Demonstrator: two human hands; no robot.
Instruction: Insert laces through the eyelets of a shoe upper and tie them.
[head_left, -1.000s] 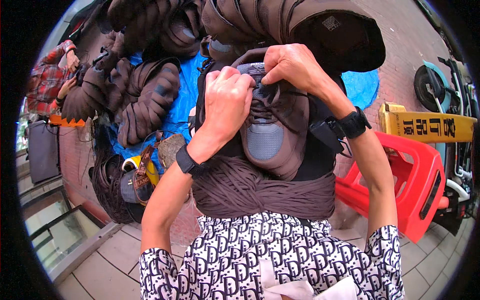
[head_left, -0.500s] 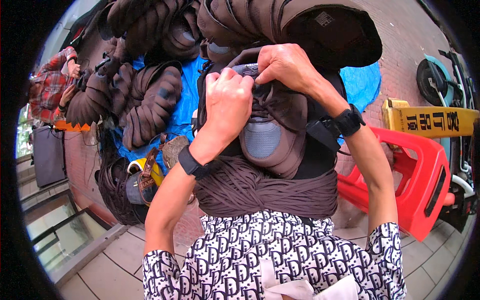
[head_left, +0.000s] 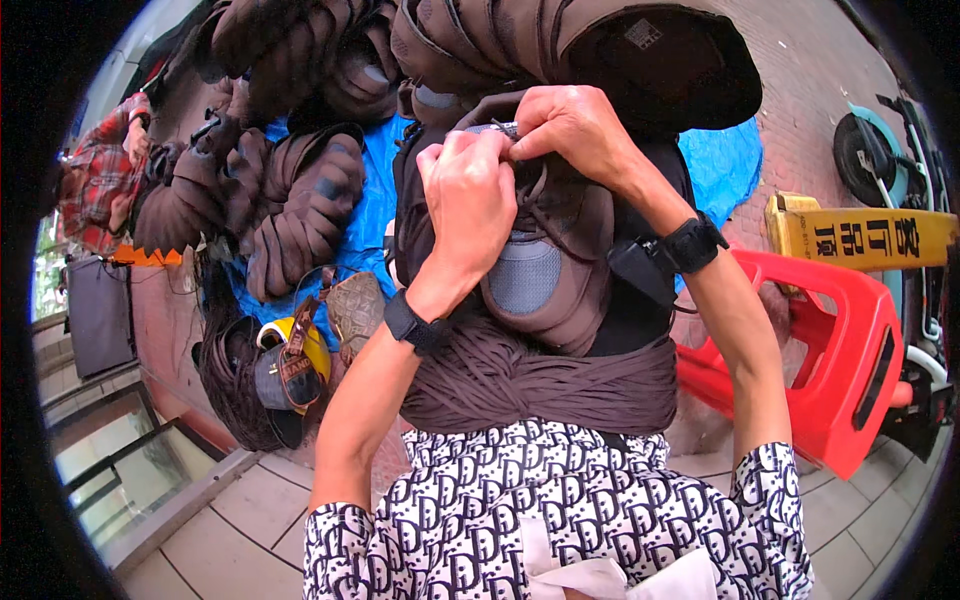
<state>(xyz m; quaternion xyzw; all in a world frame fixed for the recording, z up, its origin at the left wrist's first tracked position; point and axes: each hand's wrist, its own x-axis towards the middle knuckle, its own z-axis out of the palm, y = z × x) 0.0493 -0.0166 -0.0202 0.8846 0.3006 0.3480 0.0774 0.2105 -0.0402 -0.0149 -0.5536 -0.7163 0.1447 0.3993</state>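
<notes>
A brown fabric shoe upper (head_left: 585,300) with a blue-grey mesh toe panel (head_left: 527,279) lies in front of me, toe toward my body. My left hand (head_left: 468,190) is closed on its left side near the top of the lacing area. Right beside it my right hand (head_left: 570,130) pinches, thumb and forefinger almost touching the left fingertips. A dark shoelace (head_left: 541,184) curves down just under the right fingers, which seem to hold it; the fingertips hide the exact grip. Across my lap, below the toe, rests a thick bundle of brown laces (head_left: 540,385).
Nested brown uppers (head_left: 480,45) are stacked beyond my hands, more uppers (head_left: 310,205) at left on a blue tarp (head_left: 378,170). A red plastic stool (head_left: 860,300) stands at right beside a yellow board (head_left: 860,235). Another person in a checked shirt (head_left: 100,190) is at far left.
My left hand has shifted slightly right, and its fingertips now meet the right hand's. The tongue area is more covered. The upper stays in place.
</notes>
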